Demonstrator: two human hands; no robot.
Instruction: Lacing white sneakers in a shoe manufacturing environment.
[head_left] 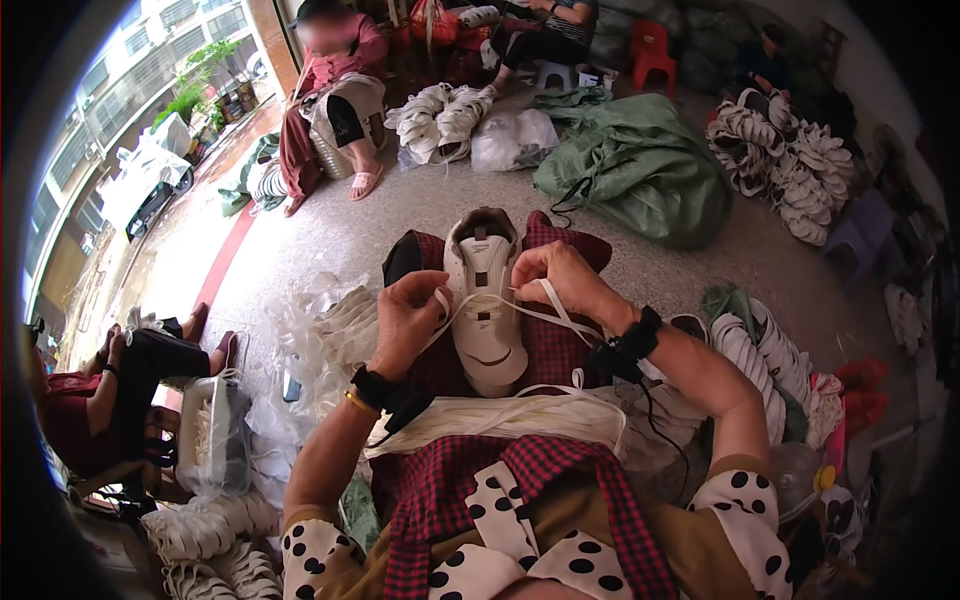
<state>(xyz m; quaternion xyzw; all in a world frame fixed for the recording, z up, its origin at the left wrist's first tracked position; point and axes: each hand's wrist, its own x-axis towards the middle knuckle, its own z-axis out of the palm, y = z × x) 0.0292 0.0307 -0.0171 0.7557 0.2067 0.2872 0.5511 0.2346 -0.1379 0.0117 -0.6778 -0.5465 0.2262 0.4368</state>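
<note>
A cream-white sneaker rests on my lap, its toe pointing toward me and its opening away. A white shoelace runs across the lower eyelets, with its two ends leading out to either side. On the shoe's left side, my left hand pinches the lace between thumb and fingers. My right hand is closed on the lace at the right edge of the tongue, and a loop hangs below it. Closer to my body, a bundle of loose white laces lies across the red-and-black checked apron.
Clear plastic bags and shoe parts crowd my left; a white bin stands beyond. Stacked shoe uppers are at my right. A green sack lies ahead. Other people sit around, one in pink at the far left.
</note>
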